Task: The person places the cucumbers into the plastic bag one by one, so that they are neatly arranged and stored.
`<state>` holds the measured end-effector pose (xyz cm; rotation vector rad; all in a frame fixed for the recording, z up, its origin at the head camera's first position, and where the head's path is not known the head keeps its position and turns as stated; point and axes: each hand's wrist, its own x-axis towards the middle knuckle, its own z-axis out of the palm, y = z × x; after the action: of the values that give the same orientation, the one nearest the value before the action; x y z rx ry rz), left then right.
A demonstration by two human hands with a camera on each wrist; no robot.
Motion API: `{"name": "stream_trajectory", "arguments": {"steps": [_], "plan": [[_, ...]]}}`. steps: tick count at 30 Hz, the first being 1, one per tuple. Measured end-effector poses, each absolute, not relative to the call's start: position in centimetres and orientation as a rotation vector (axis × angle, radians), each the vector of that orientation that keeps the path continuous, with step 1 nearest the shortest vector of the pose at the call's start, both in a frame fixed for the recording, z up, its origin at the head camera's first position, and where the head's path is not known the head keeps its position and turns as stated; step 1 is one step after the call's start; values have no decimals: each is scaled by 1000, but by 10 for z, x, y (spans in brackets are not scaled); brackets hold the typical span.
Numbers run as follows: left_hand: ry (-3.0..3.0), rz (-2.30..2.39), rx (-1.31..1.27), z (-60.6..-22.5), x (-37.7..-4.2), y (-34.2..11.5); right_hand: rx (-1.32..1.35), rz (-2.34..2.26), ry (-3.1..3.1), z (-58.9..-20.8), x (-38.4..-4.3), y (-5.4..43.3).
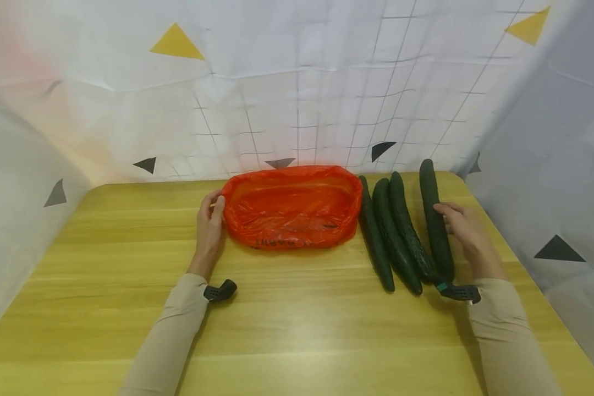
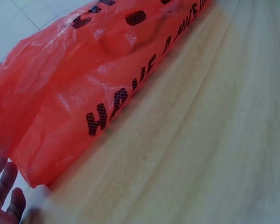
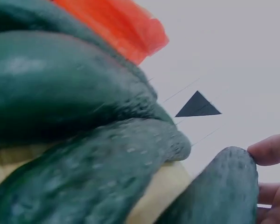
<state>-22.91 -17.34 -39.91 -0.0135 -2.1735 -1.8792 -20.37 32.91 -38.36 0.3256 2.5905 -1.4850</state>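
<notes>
A red plastic bag (image 1: 292, 245) with dark printing, its mouth spread wide, lies near the table's back edge. My left hand (image 1: 210, 221) is at its left end, thumb and fingertips right beside the rim. Those fingers (image 2: 7, 182) look apart and relaxed next to the bag's lower corner in the left wrist view. To the right of the bag are several long dark-green cucumbers. My right hand (image 1: 462, 225) holds the rightmost cucumber (image 1: 432, 203) from its right side, one finger over its top. The right wrist view shows fingers (image 3: 270, 150) against that cucumber (image 3: 224, 186).
Three more cucumbers, including a middle one (image 1: 395, 231), lie side by side against the bag's right end. They slant toward the front. The wooden table (image 1: 287, 324) extends forward, and a white printed sheet (image 1: 277, 99) hangs behind it.
</notes>
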Motion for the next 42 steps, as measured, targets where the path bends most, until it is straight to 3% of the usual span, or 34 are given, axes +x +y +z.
{"name": "stream_trajectory", "arguments": {"steps": [11, 25, 42], "plan": [[-2170, -1888, -20, -399, -230, -175, 356, -1842, 2561, -362, -194, 329], [-2225, -1845, 3, -400, -228, -175, 113, -2601, 2213, -341, -185, 314], [-2164, -1859, -5, -428, -246, -183, 69, -2756, 2220, -325, -184, 292]]}}
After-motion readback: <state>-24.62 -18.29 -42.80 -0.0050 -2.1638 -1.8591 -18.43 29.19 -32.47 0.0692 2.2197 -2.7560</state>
